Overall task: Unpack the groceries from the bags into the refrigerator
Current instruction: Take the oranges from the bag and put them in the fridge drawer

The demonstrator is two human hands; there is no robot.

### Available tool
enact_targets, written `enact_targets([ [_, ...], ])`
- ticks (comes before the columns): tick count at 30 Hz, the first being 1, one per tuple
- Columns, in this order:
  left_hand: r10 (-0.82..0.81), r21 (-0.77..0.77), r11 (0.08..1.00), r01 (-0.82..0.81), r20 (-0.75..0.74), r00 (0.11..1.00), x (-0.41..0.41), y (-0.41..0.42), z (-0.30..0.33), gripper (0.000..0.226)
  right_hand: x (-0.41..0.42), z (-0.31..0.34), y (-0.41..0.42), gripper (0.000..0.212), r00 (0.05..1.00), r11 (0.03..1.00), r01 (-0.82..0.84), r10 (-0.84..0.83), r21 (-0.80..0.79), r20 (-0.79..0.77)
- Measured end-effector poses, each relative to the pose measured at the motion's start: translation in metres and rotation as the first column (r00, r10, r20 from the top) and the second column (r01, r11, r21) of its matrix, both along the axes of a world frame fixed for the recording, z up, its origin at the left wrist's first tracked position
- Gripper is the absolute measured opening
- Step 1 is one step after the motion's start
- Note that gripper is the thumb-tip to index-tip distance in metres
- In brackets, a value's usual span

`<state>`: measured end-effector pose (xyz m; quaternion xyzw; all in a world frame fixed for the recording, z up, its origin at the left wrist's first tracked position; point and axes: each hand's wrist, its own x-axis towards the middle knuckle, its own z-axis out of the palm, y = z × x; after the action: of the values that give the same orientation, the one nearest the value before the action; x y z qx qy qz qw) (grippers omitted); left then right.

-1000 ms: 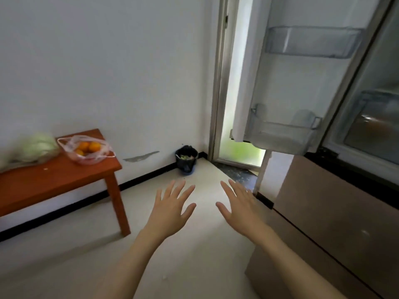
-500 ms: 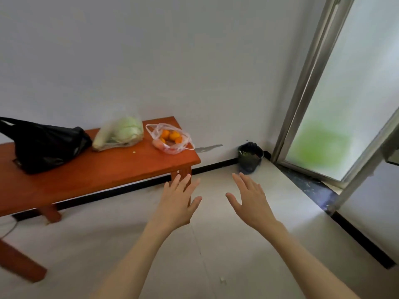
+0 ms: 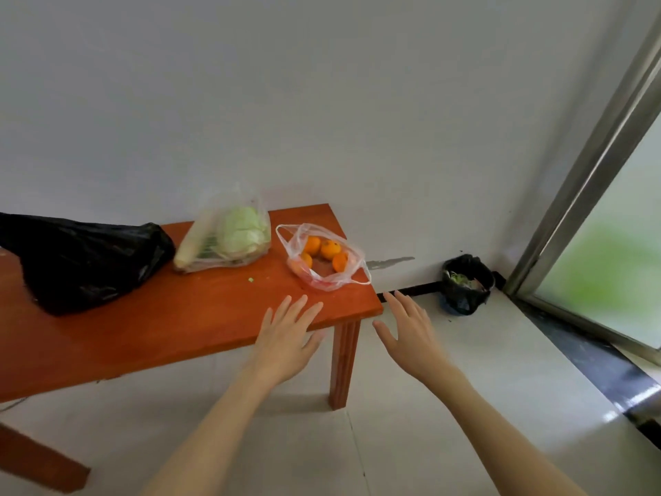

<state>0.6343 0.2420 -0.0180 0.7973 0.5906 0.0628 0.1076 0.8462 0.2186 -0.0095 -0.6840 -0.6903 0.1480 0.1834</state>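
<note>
Left hand [image 3: 286,334], right hand [image 3: 411,334]: fingers spread, holding nothing, near table [image 3: 179,327] corner. Orange bag [image 3: 323,257] looked light, floppy, fruit loose; best lifted by handles.

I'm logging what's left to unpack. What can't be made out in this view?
- Contents of the black bag: opaque plastic, left end cut by the frame edge.
- Pale stalk beside the cabbage: blurred behind clear plastic.
- Reddish item under the oranges: partly covered.
- Refrigerator: out of frame.
- Bin contents: too small.
</note>
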Motion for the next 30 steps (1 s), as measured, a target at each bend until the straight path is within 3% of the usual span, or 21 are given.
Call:
enact_targets([
  [9,-0.009,0.01,1.0,0.009,0.032,0.999,-0.012,0.13,0.002,0.049,-0.012,-0.005,0.135,0.052,0.996,0.999,-0.034,0.033,-0.003,-0.087],
  [19,-0.088,-0.025,0.995,0.092,0.143,0.986,-0.006,0.249,-0.049,0.047,-0.014,-0.057,0.249,0.042,0.999,0.996,-0.002,-0.001,-0.087,-0.035],
  [26,-0.271,-0.009,0.961,0.276,0.157,0.95,0.001,0.339,-0.083,0.035,-0.028,-0.084,0.338,0.03,0.99,0.994,0.074,-0.083,-0.082,-0.113],
  [30,-0.34,-0.023,0.936,0.351,0.201,0.919,0.007,0.374,-0.102,0.032,-0.036,-0.096,0.367,0.024,0.99,1.0,0.022,-0.023,-0.012,-0.14],
])
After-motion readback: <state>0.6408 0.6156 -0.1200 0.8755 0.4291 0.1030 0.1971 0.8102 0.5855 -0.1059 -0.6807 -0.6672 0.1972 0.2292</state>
